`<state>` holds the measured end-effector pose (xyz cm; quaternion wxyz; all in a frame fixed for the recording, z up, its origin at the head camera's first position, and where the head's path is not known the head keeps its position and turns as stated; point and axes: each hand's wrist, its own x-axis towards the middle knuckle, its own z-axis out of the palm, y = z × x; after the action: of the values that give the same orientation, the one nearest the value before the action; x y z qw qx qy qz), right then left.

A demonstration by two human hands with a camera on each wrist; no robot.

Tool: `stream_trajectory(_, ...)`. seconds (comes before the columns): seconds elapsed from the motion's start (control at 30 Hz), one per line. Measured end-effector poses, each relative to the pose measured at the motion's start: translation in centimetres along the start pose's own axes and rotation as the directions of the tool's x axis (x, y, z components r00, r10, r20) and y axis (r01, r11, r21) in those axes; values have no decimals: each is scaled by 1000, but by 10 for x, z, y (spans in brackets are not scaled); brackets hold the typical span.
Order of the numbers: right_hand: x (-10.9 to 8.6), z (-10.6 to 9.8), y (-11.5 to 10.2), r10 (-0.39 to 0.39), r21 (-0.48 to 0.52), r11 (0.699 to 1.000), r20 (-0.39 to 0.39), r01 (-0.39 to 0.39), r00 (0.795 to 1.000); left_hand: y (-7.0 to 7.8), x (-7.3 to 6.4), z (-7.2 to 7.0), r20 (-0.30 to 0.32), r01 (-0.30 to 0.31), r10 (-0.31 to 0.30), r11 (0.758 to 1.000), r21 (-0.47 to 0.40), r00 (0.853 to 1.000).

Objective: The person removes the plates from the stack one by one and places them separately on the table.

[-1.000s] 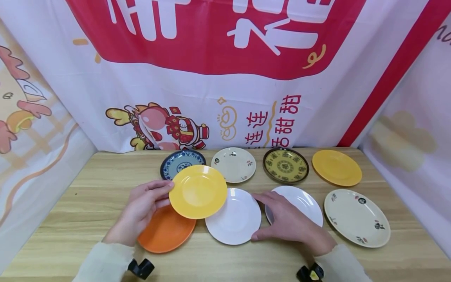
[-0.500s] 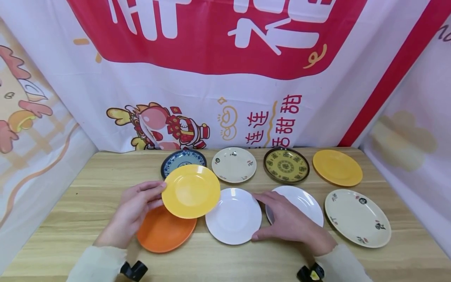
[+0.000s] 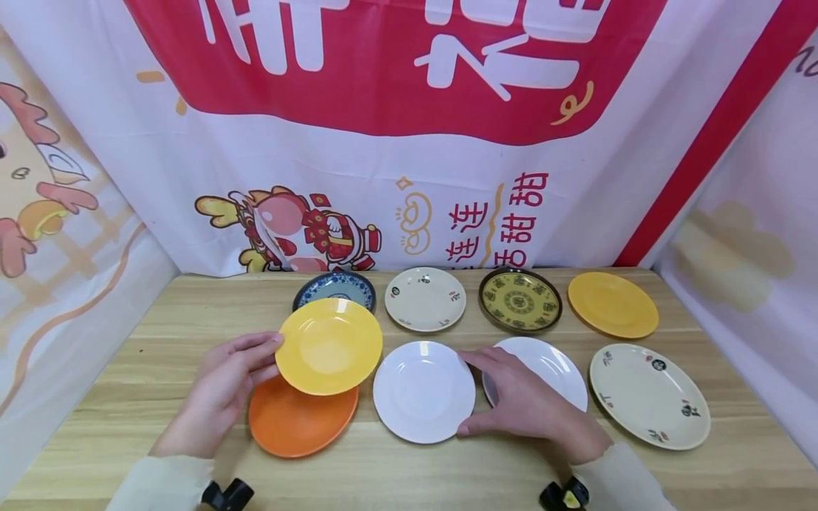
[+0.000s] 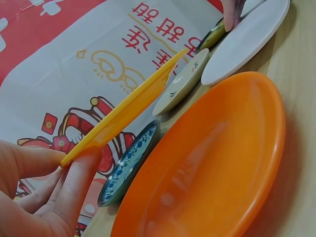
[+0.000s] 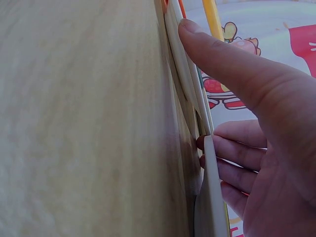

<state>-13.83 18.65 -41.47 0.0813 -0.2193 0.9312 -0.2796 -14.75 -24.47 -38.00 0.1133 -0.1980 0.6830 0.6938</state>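
Note:
My left hand (image 3: pixel 217 390) pinches the left rim of a yellow plate (image 3: pixel 329 345) between thumb and fingers. In the left wrist view the held plate (image 4: pixel 123 113) is tilted, raised above an orange plate (image 4: pixel 207 168). From the head view it overlaps parts of the orange plate and the blue-patterned plate (image 3: pixel 339 285) behind. A white plate (image 3: pixel 418 397) lies on the table to its right. My right hand (image 3: pixel 524 397) is spread at that plate's right rim, thumb near the front and fingertips farther back; it partly hides a second white plate (image 3: pixel 543 362).
Along the back stand a cream plate (image 3: pixel 424 301), a dark-rimmed patterned plate (image 3: pixel 519 301) and another yellow plate (image 3: pixel 612 305). An oval cream plate (image 3: pixel 648 397) lies at the right. Printed cloth (image 3: pixel 396 170) hangs behind the wooden table (image 3: pixel 383 479) and on both sides.
My left hand has moved left with the yellow plate, uncovering the white plate's left part and covering more of the orange one. The right hand has stayed at the white plate's rim.

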Motion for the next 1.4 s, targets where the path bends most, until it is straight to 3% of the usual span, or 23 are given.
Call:
stream_trajectory(0.63,-1,1,0,-3,-9,1000,-8,3,1000,4,3,-23,-1,-51,52,991,-121,999)
stream_trajectory(0.93,-1,1,0,-2,-5,1000,-6,2,1000,-1,3,-38,27,-60,65,987,-149,998)
stream_trajectory(1.13,0,1,-1,0,-6,1000,-5,0,1000,-7,7,-55,63,-91,107,971,-222,992)
stream_trajectory(1.4,-1,0,-1,-5,-1,1000,-10,5,1000,-20,12,-80,75,-127,162,931,-343,984)
